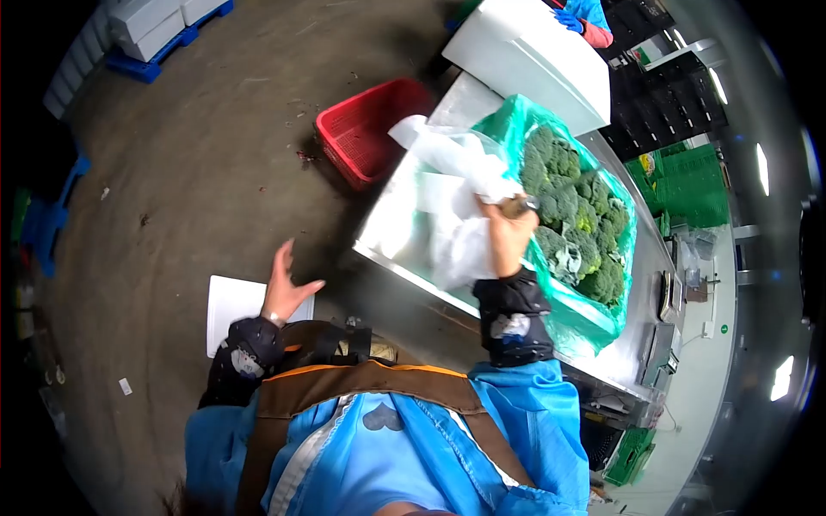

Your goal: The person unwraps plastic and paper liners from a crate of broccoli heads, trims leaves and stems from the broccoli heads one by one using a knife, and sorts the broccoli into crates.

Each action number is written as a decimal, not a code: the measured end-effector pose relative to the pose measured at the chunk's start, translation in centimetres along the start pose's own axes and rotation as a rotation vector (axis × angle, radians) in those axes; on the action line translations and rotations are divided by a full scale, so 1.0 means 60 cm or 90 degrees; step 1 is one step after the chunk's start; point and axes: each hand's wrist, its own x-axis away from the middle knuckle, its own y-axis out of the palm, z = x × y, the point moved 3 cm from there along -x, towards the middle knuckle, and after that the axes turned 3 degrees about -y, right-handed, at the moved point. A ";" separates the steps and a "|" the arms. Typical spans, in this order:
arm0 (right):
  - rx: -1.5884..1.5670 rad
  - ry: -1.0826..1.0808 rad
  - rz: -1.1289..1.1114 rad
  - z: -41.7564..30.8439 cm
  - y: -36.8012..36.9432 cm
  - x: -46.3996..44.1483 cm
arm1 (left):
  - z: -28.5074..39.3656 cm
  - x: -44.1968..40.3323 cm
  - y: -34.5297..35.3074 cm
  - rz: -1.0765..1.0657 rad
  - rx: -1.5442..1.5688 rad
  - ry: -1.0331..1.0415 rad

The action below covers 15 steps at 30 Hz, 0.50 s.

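At centre-right, right hand point(509, 236) seemingly grips blurred brownish object point(517, 206); slip could tear green plastic bag point(572, 320); left hand point(286, 294) splayed.

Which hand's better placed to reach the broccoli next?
Right hand, probably: it's over the metal table, right beside the broccoli in its green plastic bag, though it seems to grip a small dark object. Left hand is open but farther away, off the table.

Glossy plastic liner point(572, 318), rough matt broccoli heads point(578, 206) and smooth, probably metal tabletop point(467, 101).
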 end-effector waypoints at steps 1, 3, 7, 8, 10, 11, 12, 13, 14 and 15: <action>-0.051 -0.041 0.024 0.045 0.014 0.003 | 0.111 -0.018 0.039 -0.037 -0.015 0.080; 0.085 -0.162 0.054 0.049 0.043 0.024 | 0.246 -0.039 0.106 -0.020 -0.205 0.275; 0.163 -0.322 -0.043 0.025 0.082 0.049 | 0.154 -0.153 0.214 -0.002 -0.368 0.300; 0.205 -0.267 -0.077 0.047 0.097 0.057 | 0.093 -0.175 0.223 0.011 -0.379 0.295; 0.207 -0.086 -0.125 0.102 0.102 0.075 | 0.109 -0.167 0.237 -0.040 -0.321 0.266; 0.196 -0.092 -0.142 0.092 0.098 0.085 | 0.102 -0.162 0.240 -0.062 -0.334 0.239; 0.188 -0.099 -0.161 0.079 0.092 0.100 | 0.089 -0.162 0.242 -0.081 -0.344 0.210; 0.173 -0.074 -0.178 0.070 0.087 0.115 | 0.039 -0.183 0.252 -0.111 -0.340 0.187; 0.124 -0.140 -0.181 0.063 0.076 0.125 | 0.004 -0.195 0.264 -0.110 -0.400 0.178; 0.108 -0.137 -0.197 0.031 0.051 0.127 | 0.017 -0.189 0.267 -0.110 -0.380 0.178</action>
